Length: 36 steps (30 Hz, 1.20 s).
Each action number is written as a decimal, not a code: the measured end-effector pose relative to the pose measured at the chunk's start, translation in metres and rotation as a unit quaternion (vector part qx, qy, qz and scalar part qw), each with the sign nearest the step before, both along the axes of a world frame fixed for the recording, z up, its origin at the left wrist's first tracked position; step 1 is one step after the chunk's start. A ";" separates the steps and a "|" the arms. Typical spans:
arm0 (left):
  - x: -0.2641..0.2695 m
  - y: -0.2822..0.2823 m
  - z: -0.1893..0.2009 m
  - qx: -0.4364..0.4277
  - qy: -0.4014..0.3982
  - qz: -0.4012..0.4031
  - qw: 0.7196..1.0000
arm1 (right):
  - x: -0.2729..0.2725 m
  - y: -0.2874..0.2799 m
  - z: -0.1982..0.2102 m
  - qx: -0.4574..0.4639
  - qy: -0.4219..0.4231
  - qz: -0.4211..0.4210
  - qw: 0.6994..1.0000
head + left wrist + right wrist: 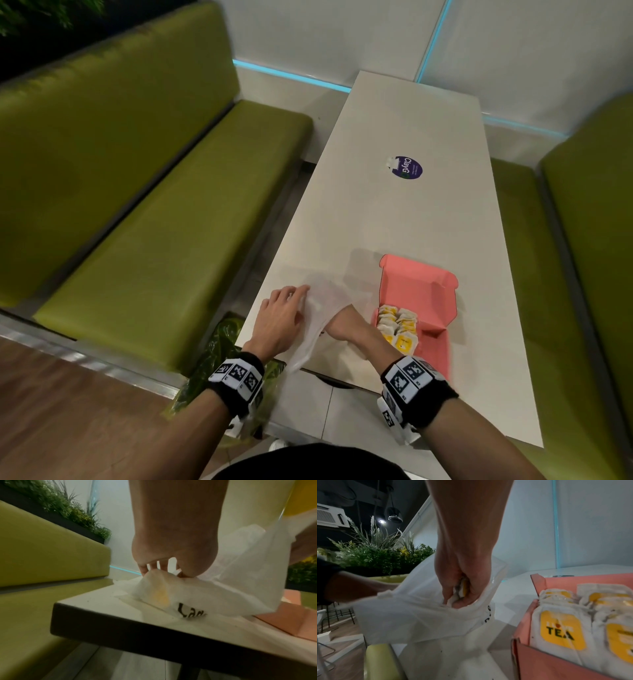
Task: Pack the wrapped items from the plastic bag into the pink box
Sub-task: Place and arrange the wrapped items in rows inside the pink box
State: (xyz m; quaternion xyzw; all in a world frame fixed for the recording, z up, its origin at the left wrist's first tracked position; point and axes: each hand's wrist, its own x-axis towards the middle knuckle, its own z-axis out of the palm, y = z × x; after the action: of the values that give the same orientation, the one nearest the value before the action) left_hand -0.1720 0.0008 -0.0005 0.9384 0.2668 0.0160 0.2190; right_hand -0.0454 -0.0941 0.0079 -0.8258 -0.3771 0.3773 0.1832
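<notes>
A translucent white plastic bag (320, 305) lies at the near left of the white table (394, 222). My left hand (296, 299) pinches the bag's top between fingertips (144, 570) and thumb, so the film peaks there. My right hand (460, 595) is deep in the bag's mouth and grips a wrapped tea packet (463, 589); in the head view only its wrist (344, 323) shows. Another yellow-labelled packet (161, 596) shows through the bag. The pink box (419, 284) stands open just right of the bag, with several packets (397, 325) upright in rows.
Green benches (154, 240) flank the table on both sides. A purple round sticker (407, 167) sits mid-table. A green plastic bag (219, 346) hangs below the table's near left corner. Plants (376, 555) stand behind the left bench.
</notes>
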 end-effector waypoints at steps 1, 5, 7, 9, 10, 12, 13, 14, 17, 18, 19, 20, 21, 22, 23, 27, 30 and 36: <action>0.000 -0.001 -0.002 0.015 0.003 0.013 1.000 | 0.007 -0.001 -0.018 0.005 0.002 -0.001 1.000; 0.001 -0.008 -0.005 0.049 0.014 0.049 0.998 | 0.008 -0.005 -0.018 0.050 0.006 -0.030 0.998; 0.002 -0.010 -0.006 0.063 0.021 0.054 0.996 | -0.002 -0.009 0.019 0.084 0.035 -0.077 0.993; 0.004 -0.012 -0.005 0.075 0.022 0.064 0.995 | -0.004 -0.011 0.031 0.094 0.056 -0.128 0.986; 0.005 -0.012 -0.005 0.077 0.020 0.069 0.994 | -0.004 -0.012 0.032 0.101 0.068 -0.148 0.981; 0.008 -0.012 -0.003 0.077 0.002 0.065 0.995 | -0.005 -0.014 0.034 0.119 0.111 -0.187 0.969; 0.009 -0.012 -0.002 0.072 -0.015 0.051 0.996 | -0.005 -0.013 0.034 0.130 0.140 -0.208 0.959; 0.011 -0.011 -0.003 0.061 -0.036 0.031 0.997 | -0.006 -0.013 0.035 0.139 0.170 -0.225 0.949; 0.013 -0.009 -0.007 0.014 -0.071 -0.019 0.997 | -0.008 -0.012 0.038 0.149 0.223 -0.266 0.926; 0.012 -0.009 -0.009 0.005 -0.067 -0.022 0.997 | -0.008 -0.013 0.039 0.151 0.226 -0.269 0.924; 0.012 -0.010 -0.011 0.003 -0.055 -0.021 0.998 | -0.008 -0.014 0.037 0.158 0.226 -0.270 0.923; 0.011 -0.011 -0.014 0.007 -0.039 -0.017 0.999 | -0.009 -0.014 0.037 0.154 0.218 -0.264 0.927; 0.009 -0.012 -0.016 0.015 -0.023 -0.013 1.000 | -0.010 -0.016 0.040 0.151 0.213 -0.255 0.931; 0.007 -0.012 -0.018 0.026 -0.008 -0.009 1.000 | -0.010 -0.017 0.039 0.145 0.204 -0.247 0.936; 0.005 -0.013 -0.020 0.036 0.003 -0.006 0.999 | -0.009 -0.017 0.034 0.147 0.204 -0.243 0.937; 0.002 -0.015 -0.023 0.071 0.026 0.013 0.997 | -0.008 -0.021 0.040 0.175 0.198 -0.283 0.922; 0.004 -0.018 -0.022 0.086 0.030 0.024 0.996 | -0.006 -0.025 0.043 0.199 0.227 -0.300 0.905; 0.006 -0.020 -0.013 0.100 0.021 0.038 0.994 | 0.002 -0.041 0.054 0.202 0.250 -0.277 0.906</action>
State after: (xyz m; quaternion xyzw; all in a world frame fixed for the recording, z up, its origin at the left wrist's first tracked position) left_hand -0.1656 -0.0192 -0.0134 0.9448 0.3044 0.0310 0.1174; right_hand -0.0434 -0.1356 0.0621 -0.7211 -0.1434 0.4213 0.5310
